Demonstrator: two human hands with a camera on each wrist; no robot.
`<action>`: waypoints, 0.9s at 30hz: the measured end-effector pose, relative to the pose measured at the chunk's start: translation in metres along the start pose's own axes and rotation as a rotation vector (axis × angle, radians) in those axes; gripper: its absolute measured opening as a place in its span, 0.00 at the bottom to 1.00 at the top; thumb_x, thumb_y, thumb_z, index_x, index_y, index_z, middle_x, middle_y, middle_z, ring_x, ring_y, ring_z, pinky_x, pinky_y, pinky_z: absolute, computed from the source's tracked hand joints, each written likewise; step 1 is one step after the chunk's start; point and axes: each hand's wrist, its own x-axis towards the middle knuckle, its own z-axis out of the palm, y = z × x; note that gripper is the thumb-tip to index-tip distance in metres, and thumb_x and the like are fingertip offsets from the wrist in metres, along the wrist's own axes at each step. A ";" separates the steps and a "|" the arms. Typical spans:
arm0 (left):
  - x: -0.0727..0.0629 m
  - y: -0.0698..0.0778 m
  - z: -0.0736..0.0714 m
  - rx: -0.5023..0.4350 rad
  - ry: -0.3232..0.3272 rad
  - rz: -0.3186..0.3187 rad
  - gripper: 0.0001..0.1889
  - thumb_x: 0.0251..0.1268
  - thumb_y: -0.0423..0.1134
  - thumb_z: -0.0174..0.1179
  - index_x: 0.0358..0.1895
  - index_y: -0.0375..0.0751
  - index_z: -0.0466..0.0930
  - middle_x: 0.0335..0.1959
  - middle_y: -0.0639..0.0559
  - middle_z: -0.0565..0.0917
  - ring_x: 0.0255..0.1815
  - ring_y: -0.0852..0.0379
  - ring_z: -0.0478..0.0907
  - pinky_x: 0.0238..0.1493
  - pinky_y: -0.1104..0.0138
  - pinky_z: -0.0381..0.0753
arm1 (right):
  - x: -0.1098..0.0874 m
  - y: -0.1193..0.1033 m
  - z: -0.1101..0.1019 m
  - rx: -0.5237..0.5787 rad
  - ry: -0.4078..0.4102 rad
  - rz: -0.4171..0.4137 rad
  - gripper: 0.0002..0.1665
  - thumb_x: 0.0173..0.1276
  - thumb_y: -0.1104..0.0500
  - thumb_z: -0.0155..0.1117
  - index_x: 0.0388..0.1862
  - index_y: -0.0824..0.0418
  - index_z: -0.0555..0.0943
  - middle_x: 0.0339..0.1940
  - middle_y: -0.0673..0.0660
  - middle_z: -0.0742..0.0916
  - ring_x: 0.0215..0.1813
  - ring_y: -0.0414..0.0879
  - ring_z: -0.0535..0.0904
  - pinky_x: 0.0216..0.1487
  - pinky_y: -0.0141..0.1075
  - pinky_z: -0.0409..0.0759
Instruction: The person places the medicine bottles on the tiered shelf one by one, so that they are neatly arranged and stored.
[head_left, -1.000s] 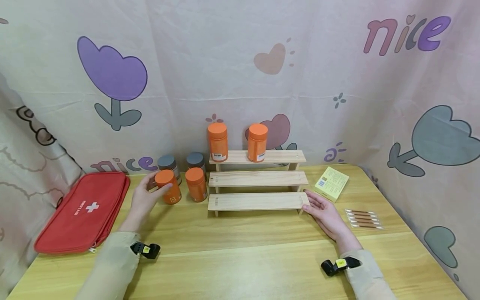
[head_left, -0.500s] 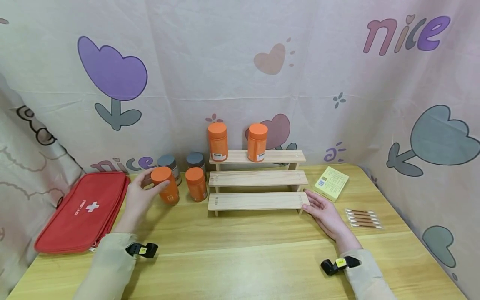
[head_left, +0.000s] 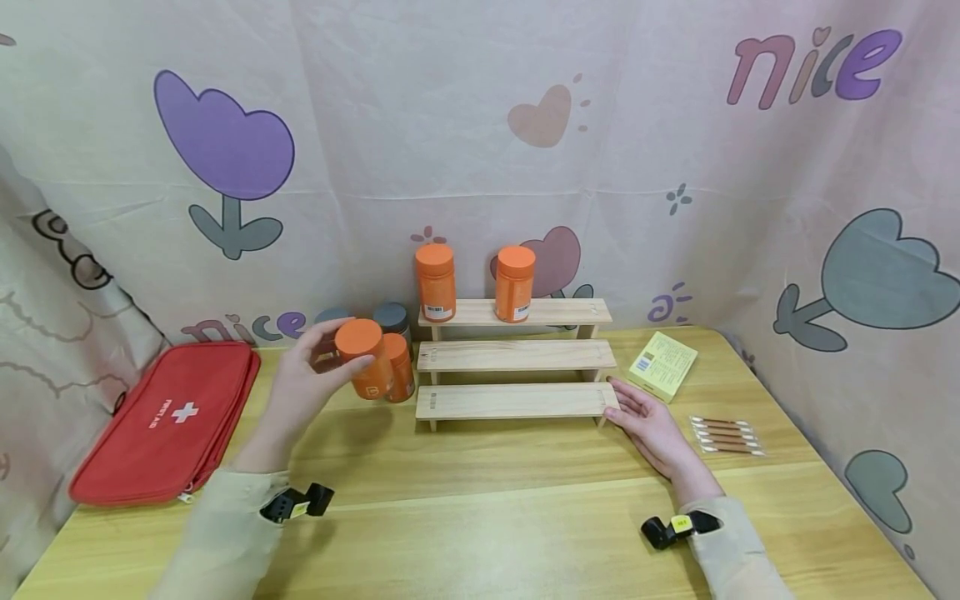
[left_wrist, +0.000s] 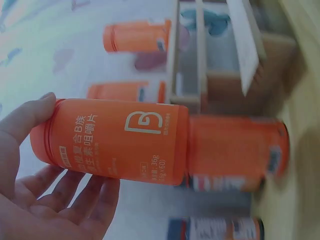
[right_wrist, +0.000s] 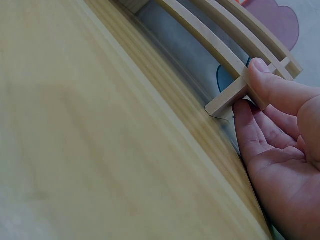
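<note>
Orange jar [head_left: 365,362] gripped by L hand [head_left: 300,392], rack [head_left: 517,402] pinched at near R end by R hand [head_left: 651,427]; 2nd jar [head_left: 402,375], just right, might be toppled if carry's too low.

Beige sleeves [head_left: 225,533], black wrist cameras [head_left: 658,533], yellow labels [head_left: 681,524]

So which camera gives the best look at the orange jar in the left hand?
The left wrist view: the orange jar looms large, printed front turned toward us. The head view shows it smaller, from above; the right wrist view misses it.
</note>
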 end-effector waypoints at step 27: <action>0.043 0.065 0.165 -0.191 -0.328 0.038 0.27 0.53 0.45 0.72 0.59 0.51 0.76 0.50 0.56 0.79 0.48 0.55 0.76 0.45 0.61 0.80 | 0.001 0.002 -0.001 0.012 -0.002 -0.008 0.41 0.68 0.67 0.60 0.74 0.70 0.53 0.67 0.73 0.63 0.55 0.36 0.75 0.55 0.29 0.75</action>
